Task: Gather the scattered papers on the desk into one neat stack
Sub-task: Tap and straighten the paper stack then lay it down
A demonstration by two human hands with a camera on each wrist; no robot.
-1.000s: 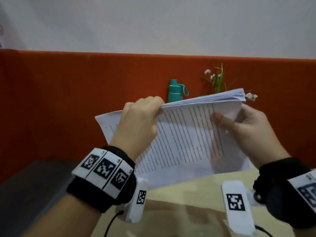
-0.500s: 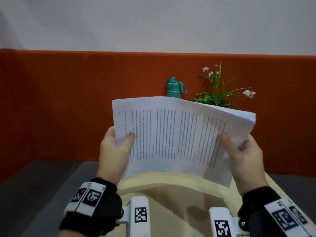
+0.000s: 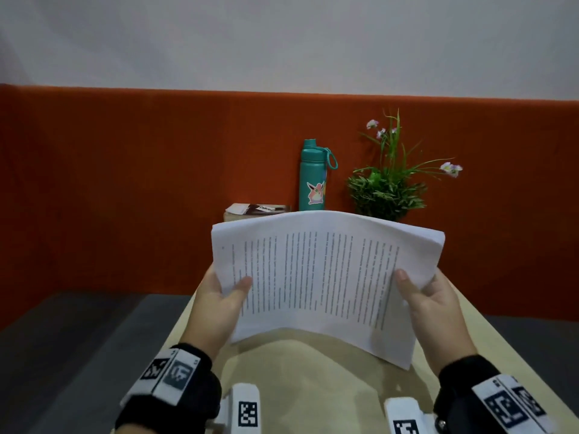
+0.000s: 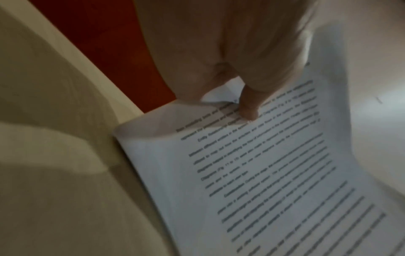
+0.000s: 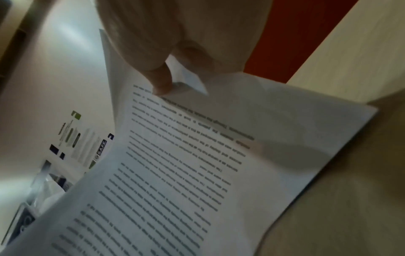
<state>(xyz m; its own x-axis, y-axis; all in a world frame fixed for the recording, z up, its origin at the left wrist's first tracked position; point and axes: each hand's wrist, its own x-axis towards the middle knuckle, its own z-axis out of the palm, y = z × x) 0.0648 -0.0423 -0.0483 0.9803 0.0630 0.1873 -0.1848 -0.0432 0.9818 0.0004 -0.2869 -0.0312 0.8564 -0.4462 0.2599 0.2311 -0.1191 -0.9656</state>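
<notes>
Head view: left hand (image 3: 216,303) and right hand (image 3: 434,303) clamped (thumbs on top) on paper stack (image 3: 316,277).

Pale grey wall (image 3: 282,39) above an orange partition (image 3: 125,189) across the far side. Beige desk (image 3: 307,371) in front w/ dark grey floor (image 3: 62,355) to the left. Soft, dim, even light.

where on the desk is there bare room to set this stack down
Bare tan desk shows below the papers, between the left hand and right hand. It is crowded at the back along the orange partition: a book, teal bottle and plant stand side by side.
</notes>
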